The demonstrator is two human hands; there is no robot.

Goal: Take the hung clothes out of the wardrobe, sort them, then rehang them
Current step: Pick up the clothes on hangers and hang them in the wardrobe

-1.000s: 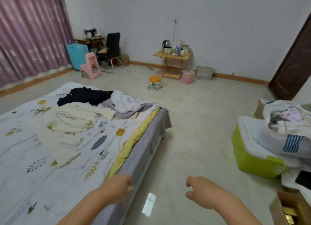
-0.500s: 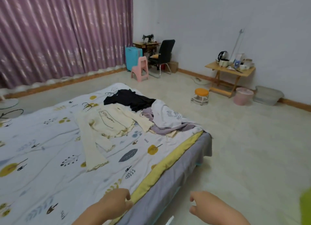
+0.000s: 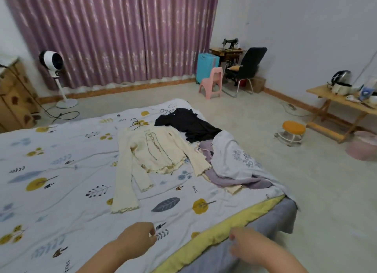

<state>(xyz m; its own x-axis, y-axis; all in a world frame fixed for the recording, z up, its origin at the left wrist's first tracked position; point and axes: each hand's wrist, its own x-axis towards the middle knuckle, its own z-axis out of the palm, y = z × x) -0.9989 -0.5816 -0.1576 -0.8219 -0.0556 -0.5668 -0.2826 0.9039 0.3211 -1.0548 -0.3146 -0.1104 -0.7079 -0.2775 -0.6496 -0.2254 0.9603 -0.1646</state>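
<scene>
A cream long-sleeved top lies spread flat on the bed, still on its dark hanger. Behind it a black garment lies on another hanger. To the right sits a heap of white and lilac clothes near the bed's edge. My left hand hovers over the sheet at the near edge, fingers loosely curled, holding nothing. My right hand hangs over the bed's yellow border, also loosely curled and empty. No wardrobe is in view.
Purple curtains cover the far wall. A standing fan and a wooden cabinet are at the left. A pink chair, blue suitcase, black chair, orange stool and wooden table stand on the floor to the right.
My view has swung left, from the door and green bin side toward the curtains and bed. Both hands stay low in front, empty, now over the bed's near edge.
</scene>
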